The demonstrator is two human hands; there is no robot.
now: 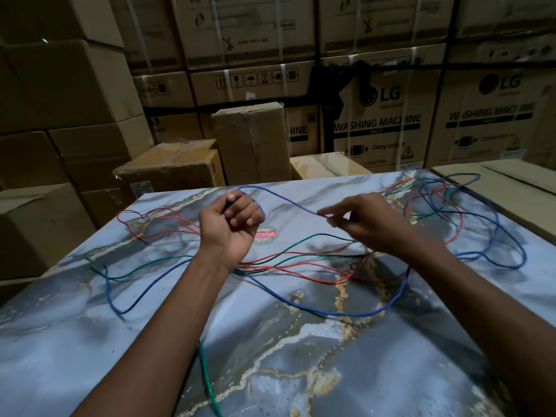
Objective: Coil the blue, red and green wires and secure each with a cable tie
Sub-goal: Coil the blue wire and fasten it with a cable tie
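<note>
Holding the blue wire (288,203) up off the tabletop (301,341), the person has both bare arms stretched out over it. The left hand (233,218) is a closed grip, fingers curled in toward the palm with the wire running through the fist and looping out past the knuckles. From there the wire arcs across to the right hand (358,219), whose thumb and forefinger pinch it at the tips while the other fingers stay loosely bent; that hand is a little blurred.

The rest of the blue wire trails loose on the tabletop: one long sweep runs below both wrists toward the right, another bend lies at the left, and more loops pile near the far right corner. The red wire (301,266) lies slack on the surface, with loops at the left of the left hand, strands passing under the arms, and more tangled with the blue at the far right. The green wire (313,236) crosses the middle beneath the hands, reaches out to the left, and one end runs toward the near edge.

A round red-and-green sticker (266,234) sits on the marbled surface between the hands. Cardboard boxes (249,139) are stacked all around behind.
</note>
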